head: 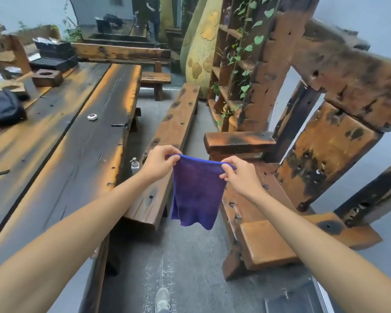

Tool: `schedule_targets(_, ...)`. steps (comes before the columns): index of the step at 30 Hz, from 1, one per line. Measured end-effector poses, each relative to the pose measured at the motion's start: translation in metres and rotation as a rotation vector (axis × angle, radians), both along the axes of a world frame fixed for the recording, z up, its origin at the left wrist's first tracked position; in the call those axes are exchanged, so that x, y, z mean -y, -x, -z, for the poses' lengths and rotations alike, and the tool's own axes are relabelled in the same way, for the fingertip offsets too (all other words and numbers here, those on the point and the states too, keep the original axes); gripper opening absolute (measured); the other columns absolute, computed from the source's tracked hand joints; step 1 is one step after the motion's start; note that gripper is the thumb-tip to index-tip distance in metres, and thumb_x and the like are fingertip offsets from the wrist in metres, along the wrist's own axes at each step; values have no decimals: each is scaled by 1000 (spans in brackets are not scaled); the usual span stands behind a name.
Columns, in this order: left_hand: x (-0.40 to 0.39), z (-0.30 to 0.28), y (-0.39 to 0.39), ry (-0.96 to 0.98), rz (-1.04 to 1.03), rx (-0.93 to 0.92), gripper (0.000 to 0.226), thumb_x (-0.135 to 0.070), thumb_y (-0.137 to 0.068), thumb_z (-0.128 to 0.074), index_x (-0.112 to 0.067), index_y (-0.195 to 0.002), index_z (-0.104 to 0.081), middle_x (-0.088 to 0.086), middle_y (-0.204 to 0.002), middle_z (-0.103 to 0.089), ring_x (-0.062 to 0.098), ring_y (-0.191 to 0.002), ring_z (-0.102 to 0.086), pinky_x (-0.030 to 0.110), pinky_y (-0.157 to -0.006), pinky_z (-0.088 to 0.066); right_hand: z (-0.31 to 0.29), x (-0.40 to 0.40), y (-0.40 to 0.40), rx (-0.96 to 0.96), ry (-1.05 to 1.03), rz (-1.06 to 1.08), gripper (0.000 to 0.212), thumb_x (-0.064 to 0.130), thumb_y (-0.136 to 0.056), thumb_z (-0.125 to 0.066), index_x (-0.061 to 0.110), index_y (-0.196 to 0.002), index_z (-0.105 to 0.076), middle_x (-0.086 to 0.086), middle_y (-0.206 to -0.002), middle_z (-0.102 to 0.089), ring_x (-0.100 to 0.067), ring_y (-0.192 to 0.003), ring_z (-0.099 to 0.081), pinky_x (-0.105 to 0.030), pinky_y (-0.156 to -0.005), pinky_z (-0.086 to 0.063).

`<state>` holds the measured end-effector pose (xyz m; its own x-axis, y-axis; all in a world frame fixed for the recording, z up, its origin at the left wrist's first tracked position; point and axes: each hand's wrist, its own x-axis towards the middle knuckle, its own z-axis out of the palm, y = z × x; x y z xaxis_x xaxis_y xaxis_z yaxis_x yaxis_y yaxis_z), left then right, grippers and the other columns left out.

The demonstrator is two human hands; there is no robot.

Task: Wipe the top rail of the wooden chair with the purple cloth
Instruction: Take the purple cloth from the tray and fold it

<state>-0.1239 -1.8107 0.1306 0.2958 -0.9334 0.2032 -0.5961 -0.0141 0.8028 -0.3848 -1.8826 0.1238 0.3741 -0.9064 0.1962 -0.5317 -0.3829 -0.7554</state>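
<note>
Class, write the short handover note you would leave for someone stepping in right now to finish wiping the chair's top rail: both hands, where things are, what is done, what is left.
Left hand: pinches the top left corner of the purple cloth.
Right hand: pinches the top right corner.
The cloth hangs spread between the hands, in the air above the floor, in front of the wooden chair.
The top rail is up and to the right, out of contact with the cloth.
Done: cloth picked up and opened out.
Left: probably bunch or fold the cloth, bring it up to the rail and wipe along it.
</note>
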Motion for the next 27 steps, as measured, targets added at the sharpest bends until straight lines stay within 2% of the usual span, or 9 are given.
schedule_targets(4,81,-1,-22,-63,83,-11,16,-5,-92,-63,-10,-96,-77,6,-86,-76,25,-83,-73,39,-86,-58,-2,70,-17,-42,-39,51,14,16,-99,-60,24,-96,-70,5,-78,-77,-3,-71,-76,-35,-88,-60)
schedule_targets(7,152,-13,-37,-57,137,54,19,-3,-89,-62,-12,-96,-77,-1,-86,-75,20,-85,-71,35,-86,-56,-4,128,-28,17,-55,129,18,18,-97,-64,33,-86,-67,9,-75,-76,-5,-70,-77,-25,-75,-60)
schedule_targets(12,248,-24,-45,-46,174,147,20,-3,-87,-62,-13,-93,-78,-7,-81,-72,18,-80,-67,31,-80,-51,-4,203,-34,31,-45,182,19,23,-97,-65,37,-84,-65,13,-71,-75,-2,-66,-75,-42,-83,-62)
schedule_targets(15,339,-26,-45,-10,236,164,17,-5,-87,-65,-15,-91,-78,-5,-83,-73,18,-81,-68,29,-79,-51,-4,276,-32,52,-25,266,20,24,-98,-64,38,-85,-65,11,-67,-74,-5,-69,-76,-43,-79,-63)
schedule_targets(17,402,-26,-41,10,258,175,18,-7,-86,-66,-22,-86,-77,-10,-80,-72,13,-79,-67,25,-77,-49,-5,325,-29,51,-19,310,21,24,-97,-65,39,-83,-65,10,-66,-75,-5,-64,-75,-38,-71,-63)
schedule_targets(20,477,-24,-34,14,310,160,26,-7,-84,-64,-31,-77,-71,-16,-75,-70,4,-73,-64,21,-70,-46,-10,387,-25,24,6,362,19,23,-92,-66,35,-78,-67,10,-61,-75,0,-55,-71,-20,-65,-58)
schedule_targets(22,537,-23,-27,-1,355,138,26,-6,-81,-64,-31,-76,-71,-14,-73,-70,7,-72,-64,23,-70,-47,-14,437,-18,3,33,387,17,22,-86,-66,33,-73,-68,16,-54,-71,2,-51,-69,-9,-61,-50)
schedule_targets(24,586,-27,-19,-23,384,134,23,-8,-79,-63,-29,-75,-72,-10,-73,-71,11,-73,-65,25,-70,-49,-20,479,-11,17,25,401,17,20,-83,-66,31,-71,-69,15,-53,-70,-2,-46,-69,-12,-53,-52)
schedule_targets(27,660,-37,-5,-38,437,121,18,-12,-78,-63,-26,-75,-74,-14,-73,-72,8,-73,-66,25,-71,-51,-28,541,2,3,52,445,13,24,-78,-63,31,-70,-70,14,-49,-68,0,-49,-68,-13,-61,-51)
